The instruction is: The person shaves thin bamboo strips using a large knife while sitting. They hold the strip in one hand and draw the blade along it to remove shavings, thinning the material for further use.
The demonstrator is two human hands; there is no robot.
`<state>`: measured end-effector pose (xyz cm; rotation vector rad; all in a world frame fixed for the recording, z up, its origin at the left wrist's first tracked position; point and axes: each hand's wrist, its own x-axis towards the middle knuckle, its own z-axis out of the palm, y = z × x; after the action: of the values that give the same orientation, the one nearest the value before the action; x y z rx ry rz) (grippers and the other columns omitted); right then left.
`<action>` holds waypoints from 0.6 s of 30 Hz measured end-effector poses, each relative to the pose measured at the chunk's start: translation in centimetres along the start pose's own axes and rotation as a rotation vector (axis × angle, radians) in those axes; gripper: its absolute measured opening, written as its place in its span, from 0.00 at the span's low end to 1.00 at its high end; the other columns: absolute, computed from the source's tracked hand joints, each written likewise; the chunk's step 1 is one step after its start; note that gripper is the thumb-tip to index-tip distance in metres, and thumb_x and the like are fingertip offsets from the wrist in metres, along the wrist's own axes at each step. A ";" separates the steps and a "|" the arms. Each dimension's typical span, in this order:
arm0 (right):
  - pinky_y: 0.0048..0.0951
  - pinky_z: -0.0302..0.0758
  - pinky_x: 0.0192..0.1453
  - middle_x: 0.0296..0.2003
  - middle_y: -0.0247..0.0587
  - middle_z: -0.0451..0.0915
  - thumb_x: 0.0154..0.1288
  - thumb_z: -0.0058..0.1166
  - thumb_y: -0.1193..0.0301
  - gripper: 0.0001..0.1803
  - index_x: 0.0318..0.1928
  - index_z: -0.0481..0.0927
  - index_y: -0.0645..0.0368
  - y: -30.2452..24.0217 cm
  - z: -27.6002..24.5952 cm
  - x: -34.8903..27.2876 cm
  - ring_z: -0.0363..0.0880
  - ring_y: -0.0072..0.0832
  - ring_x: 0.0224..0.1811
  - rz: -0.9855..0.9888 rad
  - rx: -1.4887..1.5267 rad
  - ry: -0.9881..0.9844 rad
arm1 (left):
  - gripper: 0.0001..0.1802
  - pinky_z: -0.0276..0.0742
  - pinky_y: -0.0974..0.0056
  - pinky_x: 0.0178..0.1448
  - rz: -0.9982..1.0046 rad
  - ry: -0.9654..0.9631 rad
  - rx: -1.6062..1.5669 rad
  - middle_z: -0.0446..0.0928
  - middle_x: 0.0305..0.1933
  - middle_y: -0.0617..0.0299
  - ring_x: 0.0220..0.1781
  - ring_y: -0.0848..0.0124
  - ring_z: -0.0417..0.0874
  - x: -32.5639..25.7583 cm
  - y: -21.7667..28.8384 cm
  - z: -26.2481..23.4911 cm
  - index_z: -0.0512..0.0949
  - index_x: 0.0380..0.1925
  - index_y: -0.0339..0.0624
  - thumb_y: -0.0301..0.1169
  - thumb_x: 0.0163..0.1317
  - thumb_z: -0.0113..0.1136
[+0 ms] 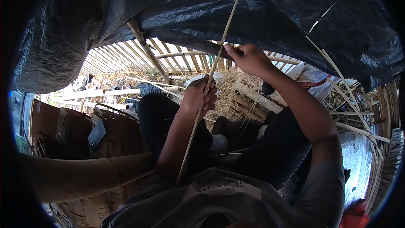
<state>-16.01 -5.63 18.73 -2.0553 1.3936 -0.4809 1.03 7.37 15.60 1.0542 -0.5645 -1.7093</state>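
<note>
A long, thin bamboo strip (pixel 188 152) runs slantwise from my lap up past the tarp's lower edge. My left hand (pixel 200 94) is closed around it near its middle. Higher up, my right hand (pixel 249 61) is closed on the handle of a knife (pixel 206 45). The dark blade points left and crosses the strip just beside my right thumb. Against the black tarp the blade's far end is hard to make out. Most of the handle is hidden inside my fingers.
A black plastic tarp (pixel 177 8) hangs ahead, above a slatted bamboo fence (pixel 122 57). Pale shavings (pixel 228 90) litter the ground by my feet. A thick bamboo pole (pixel 84 177) and woven baskets (pixel 71 126) are at left. Split strips (pixel 344 80) lean at right.
</note>
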 end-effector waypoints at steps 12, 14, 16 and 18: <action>0.37 0.76 0.29 0.13 0.40 0.75 0.69 0.47 0.39 0.37 0.22 0.81 0.61 -2.8 1.2 -0.4 0.81 0.35 0.20 -0.027 -0.064 -0.213 | 0.21 0.53 0.70 0.10 -0.059 -0.009 -0.149 0.59 0.12 0.66 0.06 0.75 0.54 0.2 -0.2 -2.5 0.68 0.30 0.41 0.42 0.78 0.34; 0.36 0.76 0.28 0.12 0.40 0.74 0.67 0.50 0.39 0.36 0.21 0.81 0.62 -2.8 1.8 -0.7 0.81 0.35 0.19 -0.205 -0.134 -0.165 | 0.22 0.53 0.70 0.10 -0.022 0.036 -0.076 0.60 0.11 0.66 0.06 0.75 0.55 0.2 -0.3 -2.7 0.69 0.30 0.40 0.42 0.78 0.34; 0.33 0.68 0.25 0.12 0.42 0.73 0.67 0.57 0.46 0.32 0.21 0.79 0.64 -2.5 2.6 -0.4 0.72 0.27 0.16 -0.261 -0.196 -0.061 | 0.19 0.54 0.71 0.10 -0.004 0.033 -0.064 0.61 0.14 0.67 0.07 0.78 0.57 0.2 -0.4 -3.1 0.69 0.32 0.40 0.41 0.77 0.37; 0.33 0.68 0.25 0.13 0.42 0.74 0.67 0.57 0.46 0.31 0.22 0.80 0.64 -1.6 3.0 -0.1 0.73 0.27 0.16 -0.269 -0.157 -0.065 | 0.20 0.54 0.71 0.10 -0.007 0.042 -0.059 0.61 0.13 0.67 0.07 0.78 0.57 0.3 -0.3 -2.8 0.69 0.32 0.40 0.42 0.77 0.37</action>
<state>-13.18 -4.33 17.54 -2.3795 1.1542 -0.4213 3.21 7.54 13.80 1.0491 -0.4814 -1.6955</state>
